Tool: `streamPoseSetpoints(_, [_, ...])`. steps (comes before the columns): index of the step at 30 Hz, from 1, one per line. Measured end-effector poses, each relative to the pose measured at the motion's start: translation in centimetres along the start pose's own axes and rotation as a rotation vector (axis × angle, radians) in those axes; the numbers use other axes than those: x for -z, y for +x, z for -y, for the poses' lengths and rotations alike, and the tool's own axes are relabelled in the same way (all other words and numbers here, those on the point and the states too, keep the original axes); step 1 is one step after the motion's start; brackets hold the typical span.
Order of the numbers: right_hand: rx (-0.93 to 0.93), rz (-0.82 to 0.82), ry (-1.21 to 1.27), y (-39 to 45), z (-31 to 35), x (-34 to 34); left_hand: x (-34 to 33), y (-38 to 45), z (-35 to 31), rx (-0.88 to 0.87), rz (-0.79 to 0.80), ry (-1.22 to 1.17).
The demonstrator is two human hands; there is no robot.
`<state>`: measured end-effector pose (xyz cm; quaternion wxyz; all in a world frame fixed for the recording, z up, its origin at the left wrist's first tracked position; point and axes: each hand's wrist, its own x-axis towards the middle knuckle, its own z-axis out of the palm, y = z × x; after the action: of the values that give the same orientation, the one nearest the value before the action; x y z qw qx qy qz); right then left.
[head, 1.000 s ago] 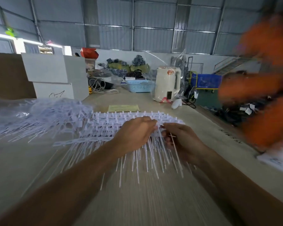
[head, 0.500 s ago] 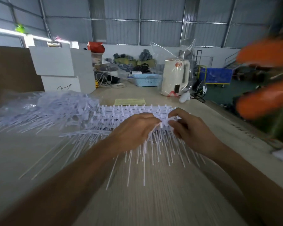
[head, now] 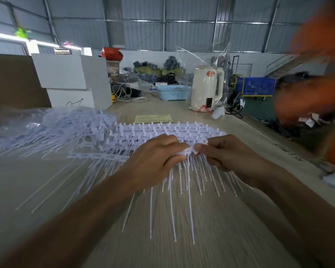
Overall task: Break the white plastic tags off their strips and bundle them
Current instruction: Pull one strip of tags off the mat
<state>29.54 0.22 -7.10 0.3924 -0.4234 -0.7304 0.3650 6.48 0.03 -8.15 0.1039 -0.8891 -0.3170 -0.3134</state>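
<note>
Left hand [head: 155, 161] and right hand [head: 228, 151] meeting over white tag strips [head: 162, 132] on table [head: 201, 238]; fingers of both curled, pinching same white tag head [head: 190, 150] between them; tag tails fanning toward camera; loose tag heap [head: 52, 130] lying left; kettle [head: 207, 89] at rear.
</note>
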Motion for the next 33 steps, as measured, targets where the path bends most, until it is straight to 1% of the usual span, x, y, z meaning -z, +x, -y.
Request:
streamPoseSetpoints(1, [0.041, -0.032, -0.051, 0.1, 0.0, -0.3, 0.2, 0.0, -0.1, -0.012, -0.004, 0.024])
streamPoseSetpoints(2, [0.115, -0.078, -0.169, 0.2, 0.0, -0.5, 0.3, 0.0, -0.2, -0.031, 0.004, 0.059])
streamPoseSetpoints(4, [0.280, -0.139, -0.498, 0.4, 0.1, -0.9, 0.3, -0.1, -0.3, -0.067, 0.036, 0.135])
streamPoseSetpoints(5, [0.329, -0.161, -0.644, 0.4, 0.2, -1.0, 0.3, -0.1, -0.3, -0.073, 0.043, 0.152])
streamPoseSetpoints(7, [0.386, -0.213, -0.834, 0.2, 0.3, -1.4, 0.3, 0.2, -0.1, -0.055, 0.039, 0.127])
streamPoseSetpoints(10, [0.426, -0.341, -0.986, -0.1, 0.3, -1.5, 0.2, 0.5, 0.2, 0.036, 0.040, -0.026])
streamPoseSetpoints(12, [0.306, -0.424, -0.997, 0.0, 0.2, -0.5, 0.0, 0.2, 0.4, 0.056, 0.049, -0.094])
streamPoseSetpoints(13, [0.221, -0.450, -0.944, 0.1, 0.2, 0.3, 0.0, 0.0, 0.4, 0.058, 0.050, -0.109])
streamPoseSetpoints(14, [0.147, -0.461, -0.832, 0.1, 0.2, 0.9, -0.1, -0.2, 0.4, 0.067, 0.050, -0.125])
streamPoseSetpoints(16, [0.057, -0.437, -0.495, 0.1, 0.3, 1.0, -0.3, -0.4, 0.5, 0.112, 0.014, -0.200])
streamPoseSetpoints(18, [-0.017, -0.365, -0.227, 0.2, 0.6, -0.5, -0.5, 0.0, 0.4, 0.179, -0.063, -0.269])
streamPoseSetpoints(22, [-0.199, -0.195, 0.123, 0.3, 1.4, -3.2, -0.9, 0.5, -0.2, 0.303, -0.182, -0.311])
streamPoseSetpoints(24, [-0.221, -0.079, 0.187, 0.2, 1.7, -3.6, -0.9, 0.7, -0.4, 0.319, -0.214, -0.357])
streamPoseSetpoints(26, [-0.230, -0.019, 0.255, 0.0, 1.7, -3.8, -0.7, 0.7, -0.2, 0.299, -0.165, -0.401])
streamPoseSetpoints(28, [-0.264, -0.052, 0.314, 0.1, 1.6, -3.7, 0.0, 0.3, 0.5, 0.307, -0.025, -0.465])
streamPoseSetpoints(30, [-0.310, -0.114, 0.337, 0.2, 1.5, -3.4, 0.7, -0.5, 1.7, 0.354, 0.099, -0.439])
streamPoseSetpoints(31, [-0.320, -0.123, 0.344, 0.2, 1.4, -3.3, 1.0, -0.8, 2.1, 0.364, 0.127, -0.377])
streamPoseSetpoints(33, [-0.316, -0.115, 0.349, 0.2, 1.3, -3.4, 1.4, -1.2, 2.6, 0.322, 0.116, -0.285])
